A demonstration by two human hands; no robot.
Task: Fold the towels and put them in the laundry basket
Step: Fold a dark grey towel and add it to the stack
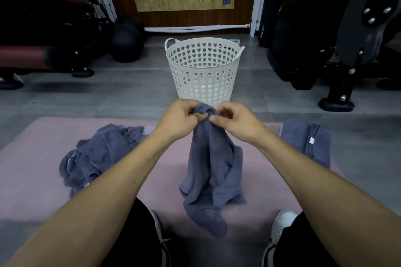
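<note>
A grey-blue towel (213, 171) hangs bunched in front of me, its lower end touching the pink mat (32, 180). My left hand (179, 118) and my right hand (235, 120) both pinch its top edge, close together. Behind them a white laundry basket (204, 71) with heart-shaped holes stands on the floor; nothing shows inside it. To the left, a crumpled heap of grey-blue towels (95, 156) lies on the mat. On the right, folded grey-blue towels (308, 138) lie in a flat stack with a white tag.
Grey floor surrounds the mat. A red and black exercise machine (43, 34) and black balls (127, 41) stand at the back left. Black gym equipment (338, 39) stands at the back right. My white shoes (282, 223) rest at the mat's near edge.
</note>
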